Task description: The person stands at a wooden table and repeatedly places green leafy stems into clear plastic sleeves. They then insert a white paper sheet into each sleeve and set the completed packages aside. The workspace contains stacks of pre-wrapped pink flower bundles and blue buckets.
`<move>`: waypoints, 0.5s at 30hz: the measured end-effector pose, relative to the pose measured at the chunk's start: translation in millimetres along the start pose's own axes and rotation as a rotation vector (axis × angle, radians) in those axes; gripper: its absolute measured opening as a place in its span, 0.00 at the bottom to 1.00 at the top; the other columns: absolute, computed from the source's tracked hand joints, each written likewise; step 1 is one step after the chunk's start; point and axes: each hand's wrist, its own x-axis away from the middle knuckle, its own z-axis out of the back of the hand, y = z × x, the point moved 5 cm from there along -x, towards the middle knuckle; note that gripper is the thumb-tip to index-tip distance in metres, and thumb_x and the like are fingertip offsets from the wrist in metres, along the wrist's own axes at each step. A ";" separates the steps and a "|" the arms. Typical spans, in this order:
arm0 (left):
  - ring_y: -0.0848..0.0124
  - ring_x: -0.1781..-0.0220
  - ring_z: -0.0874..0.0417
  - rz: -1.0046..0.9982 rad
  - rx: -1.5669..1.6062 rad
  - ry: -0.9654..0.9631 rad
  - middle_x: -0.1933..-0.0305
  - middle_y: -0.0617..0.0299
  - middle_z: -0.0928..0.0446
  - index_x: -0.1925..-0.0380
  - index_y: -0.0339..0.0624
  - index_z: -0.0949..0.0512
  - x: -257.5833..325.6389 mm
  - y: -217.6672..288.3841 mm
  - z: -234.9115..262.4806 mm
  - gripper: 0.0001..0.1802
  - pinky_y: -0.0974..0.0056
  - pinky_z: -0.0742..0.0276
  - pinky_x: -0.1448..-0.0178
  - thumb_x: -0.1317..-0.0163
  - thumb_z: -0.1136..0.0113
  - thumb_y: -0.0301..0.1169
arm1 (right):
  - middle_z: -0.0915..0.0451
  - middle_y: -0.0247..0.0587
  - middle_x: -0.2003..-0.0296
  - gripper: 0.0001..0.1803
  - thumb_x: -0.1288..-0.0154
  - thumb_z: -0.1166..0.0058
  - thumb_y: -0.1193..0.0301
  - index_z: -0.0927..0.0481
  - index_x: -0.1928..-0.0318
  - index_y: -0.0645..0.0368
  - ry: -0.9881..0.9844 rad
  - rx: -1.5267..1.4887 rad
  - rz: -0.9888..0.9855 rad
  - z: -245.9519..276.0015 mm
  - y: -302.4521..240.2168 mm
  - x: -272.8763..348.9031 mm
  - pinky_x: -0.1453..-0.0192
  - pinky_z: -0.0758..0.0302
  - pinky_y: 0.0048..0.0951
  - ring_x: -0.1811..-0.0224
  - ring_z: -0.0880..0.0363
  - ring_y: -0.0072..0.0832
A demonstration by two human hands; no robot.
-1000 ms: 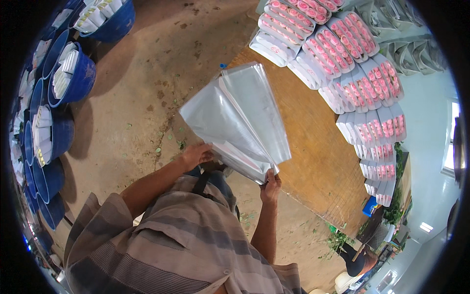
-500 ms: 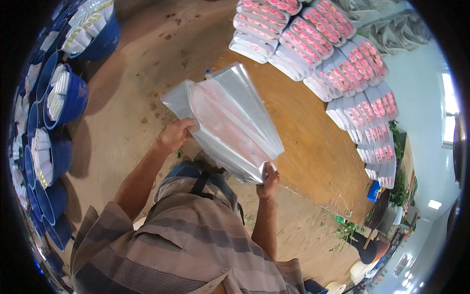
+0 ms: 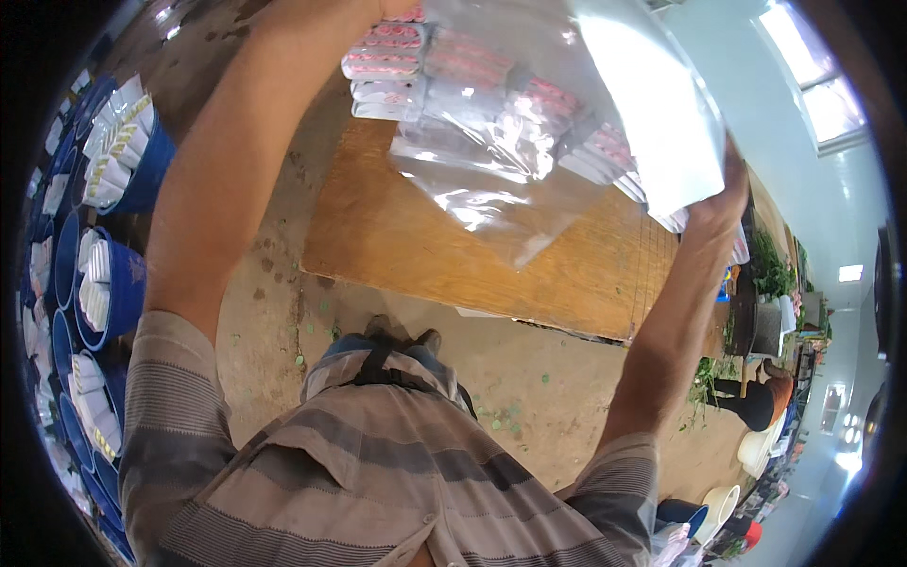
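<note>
A large clear plastic sleeve point(image 3: 491, 142) is raised and spread out in front of me, above the wooden table point(image 3: 425, 255). Its right part shines white with glare. My right hand point(image 3: 720, 206) is closed on its right edge, with the fingers partly covered by the film. At the top edge of the view my left hand point(image 3: 402, 8) is beside the sleeve's upper left part, mostly cut off, so its fingers do not show. Wrapped bunches of pink roses point(image 3: 385, 57) lie stacked on the table's far side, partly seen through the film.
Blue buckets point(image 3: 142, 161) with white-wrapped bundles line the floor on the left. Green cuttings point(image 3: 770, 265) and a dark box point(image 3: 756, 326) are to the right of the table. Farther right, a person point(image 3: 756, 402) is near cream tubs point(image 3: 718, 510). Loose leaves lie on the floor.
Both hands have risen and moved apart, lifting the sleeve from waist height to the top of the view and spreading it. My view has shifted, so the table sits more centrally.
</note>
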 end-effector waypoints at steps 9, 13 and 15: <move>0.67 0.53 0.18 0.351 -0.268 0.228 0.55 0.57 0.19 0.51 0.34 0.21 94.0 58.3 -79.9 0.13 0.62 0.21 0.46 0.32 0.42 0.28 | 0.17 0.53 0.65 0.34 0.25 0.53 0.50 0.28 0.39 0.72 0.463 0.655 -0.256 43.8 -27.1 72.4 0.72 0.16 0.27 0.71 0.15 0.33; 0.72 0.53 0.17 0.586 -0.110 0.167 0.53 0.59 0.18 0.46 0.35 0.21 229.3 35.9 -139.6 0.22 0.65 0.23 0.45 0.29 0.41 0.42 | 0.19 0.43 0.66 0.25 0.28 0.49 0.55 0.24 0.46 0.67 0.318 0.133 -0.306 140.2 99.4 148.3 0.69 0.20 0.27 0.71 0.20 0.28; 0.70 0.62 0.16 0.857 0.175 0.293 0.57 0.60 0.18 0.54 0.36 0.20 310.9 -4.6 -161.9 0.20 0.63 0.19 0.54 0.29 0.41 0.44 | 0.21 0.38 0.66 0.19 0.30 0.45 0.59 0.22 0.51 0.64 0.279 0.000 -0.432 170.8 175.2 197.3 0.66 0.22 0.28 0.70 0.23 0.26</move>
